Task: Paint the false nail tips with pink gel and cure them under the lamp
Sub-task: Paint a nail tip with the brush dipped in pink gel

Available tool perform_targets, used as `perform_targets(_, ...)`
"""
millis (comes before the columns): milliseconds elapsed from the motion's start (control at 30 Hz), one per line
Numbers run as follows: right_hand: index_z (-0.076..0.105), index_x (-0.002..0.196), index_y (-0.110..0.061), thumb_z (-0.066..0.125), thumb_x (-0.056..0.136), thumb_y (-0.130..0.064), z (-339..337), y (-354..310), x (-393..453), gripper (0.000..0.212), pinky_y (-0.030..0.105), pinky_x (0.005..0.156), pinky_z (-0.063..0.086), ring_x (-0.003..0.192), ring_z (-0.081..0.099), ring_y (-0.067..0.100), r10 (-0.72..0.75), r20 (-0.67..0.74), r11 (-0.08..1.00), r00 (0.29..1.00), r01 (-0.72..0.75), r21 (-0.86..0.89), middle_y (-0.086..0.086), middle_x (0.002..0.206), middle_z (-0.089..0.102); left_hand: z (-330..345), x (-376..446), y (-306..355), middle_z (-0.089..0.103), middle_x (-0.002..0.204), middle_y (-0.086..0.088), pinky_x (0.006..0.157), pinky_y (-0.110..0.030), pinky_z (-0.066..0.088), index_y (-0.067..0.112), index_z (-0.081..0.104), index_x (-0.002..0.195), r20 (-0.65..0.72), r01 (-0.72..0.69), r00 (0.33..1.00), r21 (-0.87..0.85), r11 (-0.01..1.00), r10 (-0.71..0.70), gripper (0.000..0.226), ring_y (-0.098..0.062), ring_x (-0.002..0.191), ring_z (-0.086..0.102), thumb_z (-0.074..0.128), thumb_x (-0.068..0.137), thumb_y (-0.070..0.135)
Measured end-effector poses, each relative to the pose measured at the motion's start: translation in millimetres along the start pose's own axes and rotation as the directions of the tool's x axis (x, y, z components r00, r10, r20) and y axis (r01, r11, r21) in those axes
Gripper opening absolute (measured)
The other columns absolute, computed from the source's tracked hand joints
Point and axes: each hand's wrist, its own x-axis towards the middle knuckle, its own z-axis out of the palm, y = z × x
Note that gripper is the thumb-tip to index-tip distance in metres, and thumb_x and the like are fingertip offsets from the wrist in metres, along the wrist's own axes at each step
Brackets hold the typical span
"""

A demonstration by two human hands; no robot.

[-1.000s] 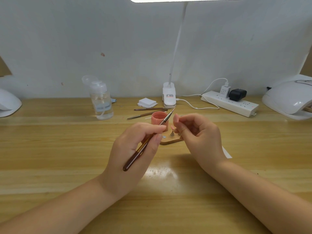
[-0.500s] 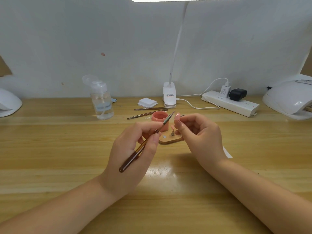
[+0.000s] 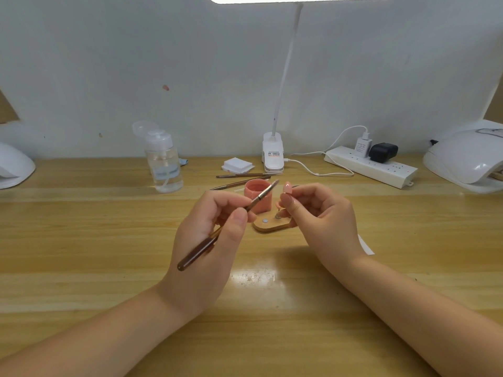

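- A clear pump bottle [image 3: 163, 164] stands at about ten o'clock from the hands, well apart from the work
- The left hand [image 3: 209, 235] pinches a brush [image 3: 226, 227] between thumb and fingers, dark handle angled back toward seven o'clock, bristle end pointing up toward one o'clock
- The pink gel pot [image 3: 258, 195] sits open just behind the brush tip, at twelve o'clock from the left hand; a small wooden stand [image 3: 268, 223] lies in front of it, between the hands
- The right hand [image 3: 321, 219] pinches a nail tip [image 3: 287, 188], held upright and already pinkish; what it is mounted on is hidden by the fingers
- Step in hand looks like painting: the bristles are near the nail tip but apart from it
- Next move calls for a steady, light stroke along the tip, right hand kept still
- The white curing lamp [image 3: 468, 159] waits at two o'clock, unused for this tip so far
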Motion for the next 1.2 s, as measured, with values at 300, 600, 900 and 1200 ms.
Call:
perform_targets(300, 0.068, 0.085, -0.017, 0.070, 0.085, -0.008, 0.5, -0.8, 0.7, 0.009, 0.026, 0.058, 0.056, 0.069, 0.072, 0.020, 0.041, 0.008, 0.994, 0.999, -0.041, 0.098, 0.001, 0.072, 0.073, -0.2, -2.8, -0.6, 0.072, 0.089, 0.003, 0.080, -0.029, 0.052, 0.022, 0.063, 0.098, 0.033, 0.012, 0.999, 0.024, 1.000, -0.013, 0.019, -0.019, 0.088, 0.067, 0.050, 0.089, 0.034)
perform_targets(600, 0.068, 0.085, -0.018, 0.070, 0.085, -0.009, 2.7, -1.4, -0.6, 0.010, 0.024, 0.058, 0.055, 0.068, 0.072, 0.018, 0.014, 0.027, 0.998, 1.000, -0.016, 0.064, -0.002, 0.071, 0.073, 1.4, -0.7, 0.0, 0.072, 0.095, 0.012, 0.079, -0.021, 0.051, 0.026, 0.062, 0.102, 0.018, 0.016, 1.000, 0.023, 1.000, -0.017, 0.017, -0.010, 0.093, 0.067, 0.052, 0.090, 0.034)
perform_targets(900, 0.069, 0.084, -0.022, 0.071, 0.086, -0.011, 0.0, 0.5, 1.0, 0.011, 0.025, 0.058, 0.055, 0.069, 0.071, 0.017, 0.007, -0.006, 1.000, 1.000, -0.007, 0.003, -0.001, 0.072, 0.072, 1.3, -2.0, 2.1, 0.071, 0.094, 0.011, 0.078, -0.024, 0.052, 0.024, 0.061, 0.101, 0.013, -0.021, 1.000, 0.036, 0.999, 0.020, 0.015, -0.012, 0.091, 0.067, 0.051, 0.092, 0.030)
perform_targets(1200, 0.067, 0.083, -0.029, 0.070, 0.087, -0.013, -0.5, -0.9, -0.1, 0.016, 0.031, 0.060, 0.056, 0.068, 0.070, 0.012, -0.038, 0.000, 0.989, 0.999, 0.037, -0.141, -0.004, 0.072, 0.072, 0.1, -2.1, 1.7, 0.070, 0.087, 0.008, 0.074, -0.031, 0.051, 0.025, 0.063, 0.095, 0.037, -0.030, 0.999, 0.130, 0.991, 0.025, 0.016, -0.018, 0.085, 0.065, 0.049, 0.089, 0.031)
